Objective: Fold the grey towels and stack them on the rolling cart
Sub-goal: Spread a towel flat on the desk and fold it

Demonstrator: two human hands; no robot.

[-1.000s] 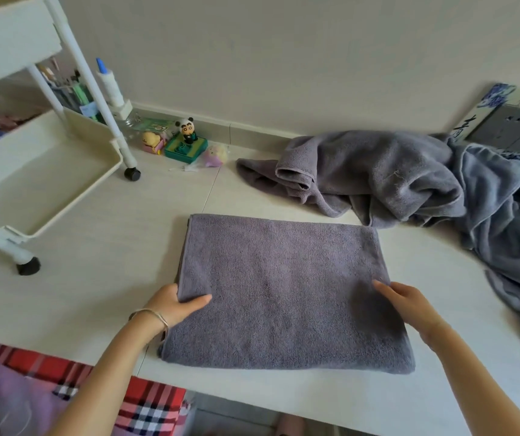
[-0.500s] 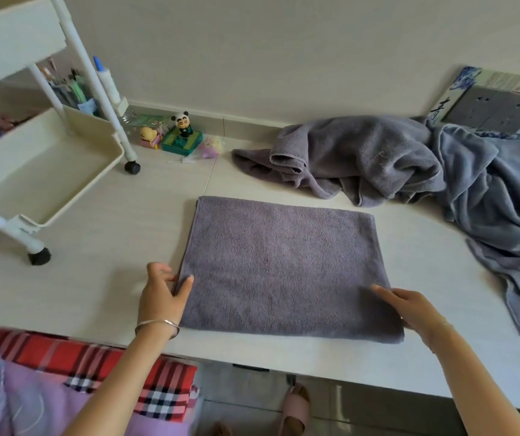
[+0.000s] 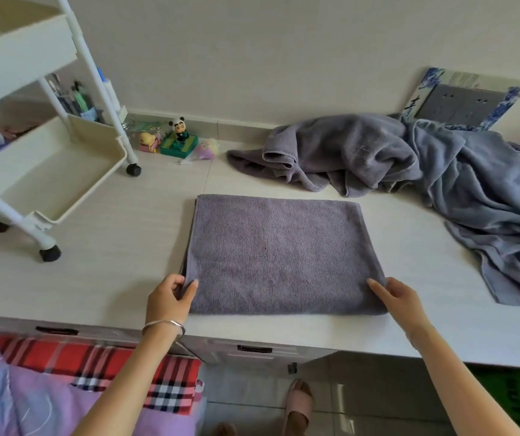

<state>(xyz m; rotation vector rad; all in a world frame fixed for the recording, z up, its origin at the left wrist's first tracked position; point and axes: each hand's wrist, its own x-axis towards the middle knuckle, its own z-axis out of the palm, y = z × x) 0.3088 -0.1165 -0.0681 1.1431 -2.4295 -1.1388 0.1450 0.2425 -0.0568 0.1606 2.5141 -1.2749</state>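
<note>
Where the white counter (image 3: 111,262) runs nearest you, one folded grey towel (image 3: 284,253) lies flat as a rectangle, close to the front edge and between your hands.

Left hand (image 3: 170,298): pinches the towel's near-left corner, thumb on top, fingers curled at the edge. There is a silver bangle (image 3: 162,325) on the wrist.

Right hand (image 3: 397,298): rests at the near-right corner, one digit straight on the cloth. You cannot tell whether the other fingers tuck under the edge.

Behind the towel and apart from it is a heap of crumpled grey towels (image 3: 346,155), running right into a blue-grey towel (image 3: 488,196).

Far left, on the same counter, stands a white rolling cart (image 3: 48,171) on black wheels.

Beside its rear wheel, along the wall, sit small toy figures, a panda (image 3: 178,129) among them.
</note>
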